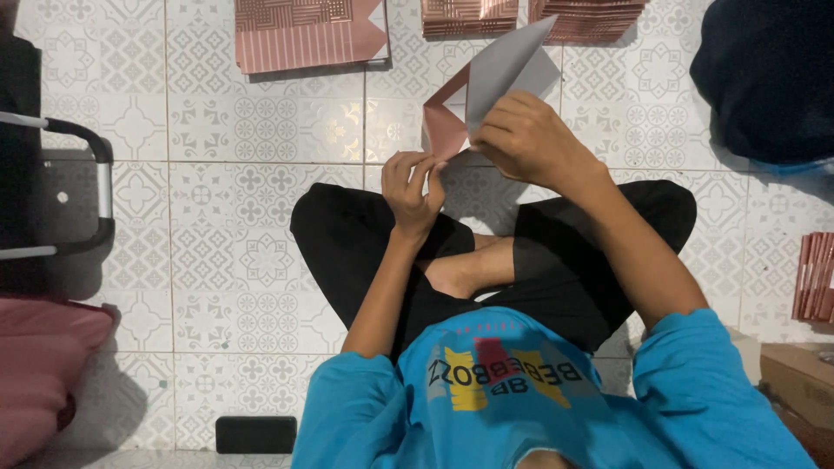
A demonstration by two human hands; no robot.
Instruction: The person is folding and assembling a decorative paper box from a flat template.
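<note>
Blue shirt [521, 399] — patterned tile floor [261, 217] — pink sheets [304, 35].

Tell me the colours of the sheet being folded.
Sheet: grey on one face, shiny pink on the other; head view.

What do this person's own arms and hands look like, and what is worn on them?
Both hands, left hand and right hand, are bare: no gloves, and no rings or watch that I can see. The forearms are uncovered. Short bright blue sleeves of a T-shirt end near the elbows.
</note>
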